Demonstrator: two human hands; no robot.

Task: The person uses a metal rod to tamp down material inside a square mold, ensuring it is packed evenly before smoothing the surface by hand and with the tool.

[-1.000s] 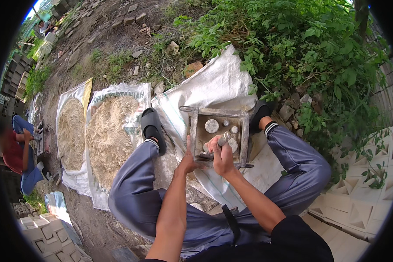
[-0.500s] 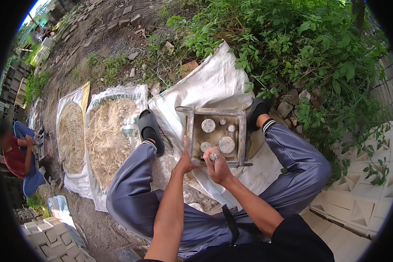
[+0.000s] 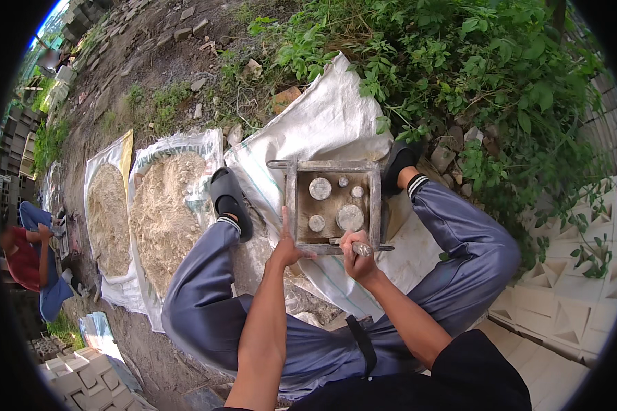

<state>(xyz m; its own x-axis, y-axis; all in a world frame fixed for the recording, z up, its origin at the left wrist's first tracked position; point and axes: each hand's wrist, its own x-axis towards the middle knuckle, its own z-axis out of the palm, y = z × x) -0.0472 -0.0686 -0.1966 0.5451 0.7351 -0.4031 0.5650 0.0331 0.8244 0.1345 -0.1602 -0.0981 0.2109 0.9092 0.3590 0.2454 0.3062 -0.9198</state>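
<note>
Between my feet lies a rectangular frame (image 3: 331, 166) with jutting side-bar ends and several round pale cylinders standing inside, among them a large one (image 3: 350, 218) and another (image 3: 320, 188). Sandy material covers the floor around them. My left hand (image 3: 286, 250) rests against the frame's near left corner, index finger stretched along the left side and thumb along the near bar. My right hand (image 3: 358, 258) is closed around a short tool with a rounded, greyish handle end (image 3: 363, 250), at the near right of the frame. A thin dark part, apparently the tool's blade, lies by the near bar; its shape is mostly hidden.
A white woven sack (image 3: 322, 130) lies under the frame. Two opened sacks of sandy powder (image 3: 168, 205) lie to the left. Leafy plants (image 3: 487, 75) and stones border the right. Pale patterned blocks (image 3: 562, 301) are at the right. Another person (image 3: 27, 253) sits far left.
My right hand has shifted right along the near bar, and the tool's handle has tilted from upward-pointing toward the right. My left hand stays at the corner. The view has shifted slightly.
</note>
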